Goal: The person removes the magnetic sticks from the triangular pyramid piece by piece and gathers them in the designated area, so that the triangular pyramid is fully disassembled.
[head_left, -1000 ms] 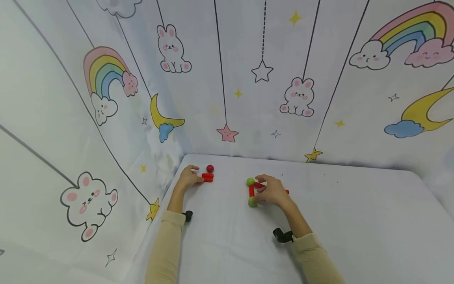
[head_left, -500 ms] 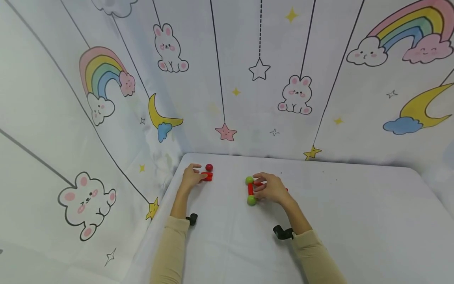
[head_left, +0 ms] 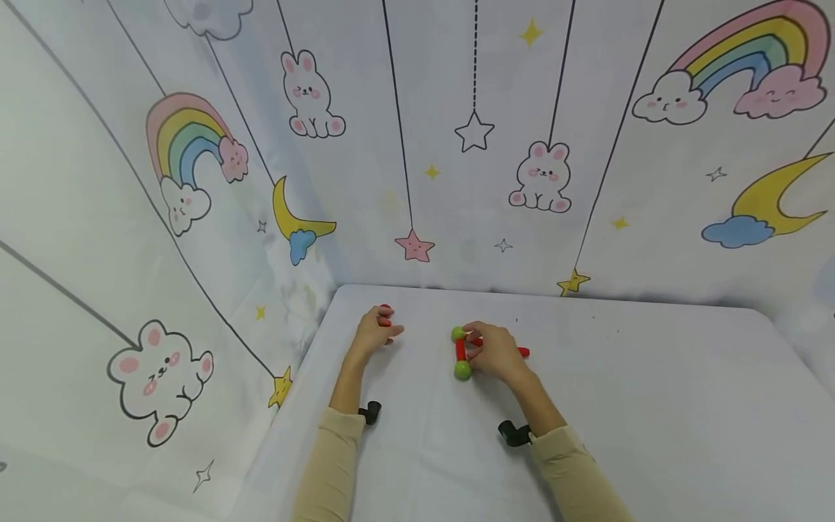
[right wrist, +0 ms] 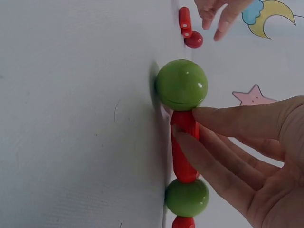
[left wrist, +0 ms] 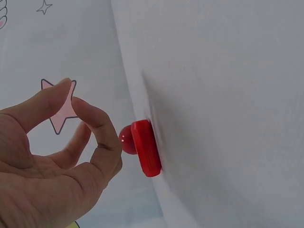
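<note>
In the head view my left hand [head_left: 375, 335] hovers over the far left of the table, partly hiding the red sticks and ball there. The left wrist view shows its fingers loosely curled with nothing between them, beside a red stick [left wrist: 146, 148] and a red ball [left wrist: 127, 140]. My right hand [right wrist: 256, 161] pinches a red stick [right wrist: 183, 147] between thumb and finger. That stick joins two green balls [right wrist: 182, 85], [right wrist: 187, 197]. More red sticks, one ending at the right [head_left: 524, 352], belong to this frame and are partly hidden behind the hand.
A white cloth covers the table [head_left: 652, 406]. Behind and to the left hang white curtains [head_left: 365, 181] printed with rabbits, stars and rainbows. Each wrist wears a small black camera, such as the right one [head_left: 514, 433].
My left hand has shifted right from beside the two red sticks to over them, covering most of them. The right hand stays at the stick-and-ball frame with little movement.
</note>
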The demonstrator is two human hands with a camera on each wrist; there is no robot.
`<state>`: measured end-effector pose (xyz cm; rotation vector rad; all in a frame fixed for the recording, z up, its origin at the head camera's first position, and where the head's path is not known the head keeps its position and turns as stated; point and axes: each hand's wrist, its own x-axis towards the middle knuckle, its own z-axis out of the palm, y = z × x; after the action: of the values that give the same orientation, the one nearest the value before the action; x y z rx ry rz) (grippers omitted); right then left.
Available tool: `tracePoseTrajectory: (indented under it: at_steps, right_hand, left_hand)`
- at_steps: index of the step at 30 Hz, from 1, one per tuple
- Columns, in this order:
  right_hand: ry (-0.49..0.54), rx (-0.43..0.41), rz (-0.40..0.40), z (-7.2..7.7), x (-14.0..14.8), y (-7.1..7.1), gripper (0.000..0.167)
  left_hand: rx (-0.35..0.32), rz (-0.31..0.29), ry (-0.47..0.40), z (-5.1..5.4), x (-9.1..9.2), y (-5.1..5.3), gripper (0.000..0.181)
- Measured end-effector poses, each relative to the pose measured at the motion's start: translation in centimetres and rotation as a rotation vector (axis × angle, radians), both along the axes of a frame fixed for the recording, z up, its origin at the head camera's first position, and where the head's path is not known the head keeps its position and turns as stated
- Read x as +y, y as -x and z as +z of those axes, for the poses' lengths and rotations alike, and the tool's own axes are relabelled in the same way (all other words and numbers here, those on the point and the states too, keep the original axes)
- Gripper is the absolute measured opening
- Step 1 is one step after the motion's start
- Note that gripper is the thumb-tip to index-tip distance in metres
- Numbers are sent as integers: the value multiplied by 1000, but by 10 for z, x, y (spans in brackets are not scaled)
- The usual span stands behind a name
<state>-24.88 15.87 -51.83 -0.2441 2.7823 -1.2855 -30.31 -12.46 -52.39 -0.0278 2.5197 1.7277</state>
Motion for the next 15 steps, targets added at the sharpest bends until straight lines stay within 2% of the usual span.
tracePoseTrajectory:
  at_steps: [4,8,15]
  right_hand:
    - [-77,55,-10,1,-1,0,59]
    - [-122,83,-23,4,-2,-1,56]
    - [-168,120,-25,2,-5,-1,61]
  left_hand:
    - [17,-51,-11,4,9,-2,55]
    - [6,-87,-18,7,18,-4,53]
    - [-26,-135,-8,6,38,-12,51]
